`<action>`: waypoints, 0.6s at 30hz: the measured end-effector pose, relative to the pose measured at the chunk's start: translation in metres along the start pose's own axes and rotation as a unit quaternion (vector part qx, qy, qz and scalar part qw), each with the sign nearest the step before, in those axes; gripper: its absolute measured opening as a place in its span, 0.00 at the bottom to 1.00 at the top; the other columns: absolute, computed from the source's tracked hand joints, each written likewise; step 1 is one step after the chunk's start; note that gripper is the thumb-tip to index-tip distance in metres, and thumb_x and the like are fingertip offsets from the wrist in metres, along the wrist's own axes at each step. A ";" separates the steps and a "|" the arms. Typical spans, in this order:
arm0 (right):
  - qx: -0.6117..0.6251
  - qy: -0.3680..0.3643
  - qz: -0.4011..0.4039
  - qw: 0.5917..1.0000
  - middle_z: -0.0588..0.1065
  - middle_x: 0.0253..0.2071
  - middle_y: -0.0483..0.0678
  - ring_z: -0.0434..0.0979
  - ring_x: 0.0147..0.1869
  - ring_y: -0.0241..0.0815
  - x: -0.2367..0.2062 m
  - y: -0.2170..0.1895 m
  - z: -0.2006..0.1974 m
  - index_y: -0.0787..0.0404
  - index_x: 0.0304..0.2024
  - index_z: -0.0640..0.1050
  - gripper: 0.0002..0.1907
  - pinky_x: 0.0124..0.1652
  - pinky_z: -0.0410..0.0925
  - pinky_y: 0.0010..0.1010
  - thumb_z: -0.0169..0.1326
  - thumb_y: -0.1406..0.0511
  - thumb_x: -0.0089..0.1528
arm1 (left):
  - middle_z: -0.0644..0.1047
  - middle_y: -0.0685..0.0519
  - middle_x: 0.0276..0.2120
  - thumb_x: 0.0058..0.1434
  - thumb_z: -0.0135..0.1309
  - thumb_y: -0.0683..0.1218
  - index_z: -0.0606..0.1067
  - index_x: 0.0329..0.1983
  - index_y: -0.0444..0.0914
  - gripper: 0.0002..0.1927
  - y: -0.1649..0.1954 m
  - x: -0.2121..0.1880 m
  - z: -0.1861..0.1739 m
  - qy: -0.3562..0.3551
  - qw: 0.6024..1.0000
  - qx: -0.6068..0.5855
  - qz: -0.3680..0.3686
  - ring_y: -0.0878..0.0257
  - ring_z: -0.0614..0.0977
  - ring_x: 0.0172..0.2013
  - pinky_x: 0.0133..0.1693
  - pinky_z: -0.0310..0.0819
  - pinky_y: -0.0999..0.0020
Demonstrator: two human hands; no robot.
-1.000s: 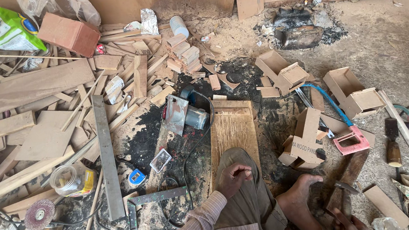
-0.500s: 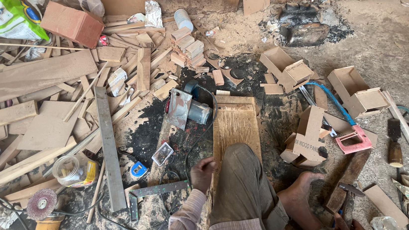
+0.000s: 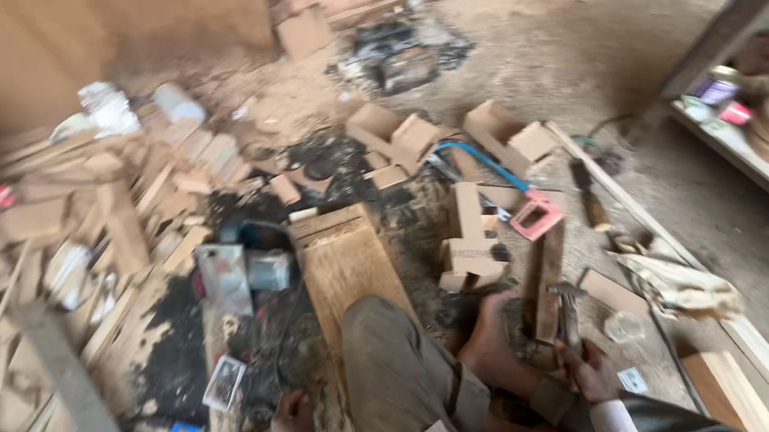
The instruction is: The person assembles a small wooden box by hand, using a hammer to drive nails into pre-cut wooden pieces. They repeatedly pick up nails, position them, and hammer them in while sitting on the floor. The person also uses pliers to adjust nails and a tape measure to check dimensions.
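Left hand (image 3: 292, 422) low, fingers curled, knuckles up. Right hand (image 3: 593, 371) closed in grip, wrist bent.

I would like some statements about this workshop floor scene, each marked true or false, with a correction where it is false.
1. The right hand grips a hammer. True.
2. The left hand holds a saw. False: it holds no saw and sits low near the floor beside the knee.
3. A wooden board lies in front of the knee. True.
4. The pink square frame lies left of the board. False: it lies to the right, near the blue hose.
5. The floor is cleanly swept. False: wood offcuts and dark debris lie on it.
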State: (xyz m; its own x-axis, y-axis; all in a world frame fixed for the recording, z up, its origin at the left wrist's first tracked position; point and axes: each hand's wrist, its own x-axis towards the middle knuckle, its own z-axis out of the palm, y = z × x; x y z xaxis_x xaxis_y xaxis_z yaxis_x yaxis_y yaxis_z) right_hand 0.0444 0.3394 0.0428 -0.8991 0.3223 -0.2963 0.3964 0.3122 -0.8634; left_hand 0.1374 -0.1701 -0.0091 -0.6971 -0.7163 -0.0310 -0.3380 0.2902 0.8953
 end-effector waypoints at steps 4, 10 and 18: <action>0.141 -0.003 -0.156 0.978 0.75 0.25 0.45 0.69 0.21 0.33 0.000 -0.073 -0.020 0.62 0.41 0.79 0.12 0.19 0.60 0.25 0.57 0.61 0.61 | 0.85 0.50 0.33 0.58 0.65 0.48 0.83 0.45 0.40 0.13 0.001 -0.005 0.000 -0.030 0.992 0.066 -0.103 0.60 0.86 0.35 0.41 0.80 0.61; 0.240 -0.024 -0.301 0.923 0.75 0.35 0.49 0.70 0.25 0.36 -0.017 -0.315 -0.097 0.65 0.55 0.74 0.11 0.23 0.65 0.26 0.49 0.73 0.70 | 0.86 0.51 0.37 0.60 0.61 0.47 0.83 0.49 0.43 0.14 -0.002 -0.014 -0.002 -0.043 0.992 0.060 -0.101 0.60 0.87 0.39 0.45 0.79 0.60; 0.372 -0.144 -0.325 0.857 0.74 0.34 0.44 0.66 0.24 0.27 -0.033 -0.416 -0.128 0.62 0.57 0.70 0.07 0.24 0.59 0.15 0.48 0.65 0.81 | 0.87 0.50 0.36 0.57 0.65 0.49 0.83 0.44 0.45 0.12 0.005 -0.011 -0.012 -0.048 0.986 0.090 -0.129 0.57 0.88 0.39 0.45 0.81 0.60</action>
State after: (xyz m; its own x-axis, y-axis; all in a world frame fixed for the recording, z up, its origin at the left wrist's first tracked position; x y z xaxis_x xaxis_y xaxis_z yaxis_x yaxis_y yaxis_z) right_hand -0.0672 0.3137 0.4636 -0.9360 0.0294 0.3507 -0.3384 -0.3489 -0.8739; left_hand 0.1514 -0.1685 0.0009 -0.6265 -0.7206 -0.2970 -0.6133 0.2206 0.7584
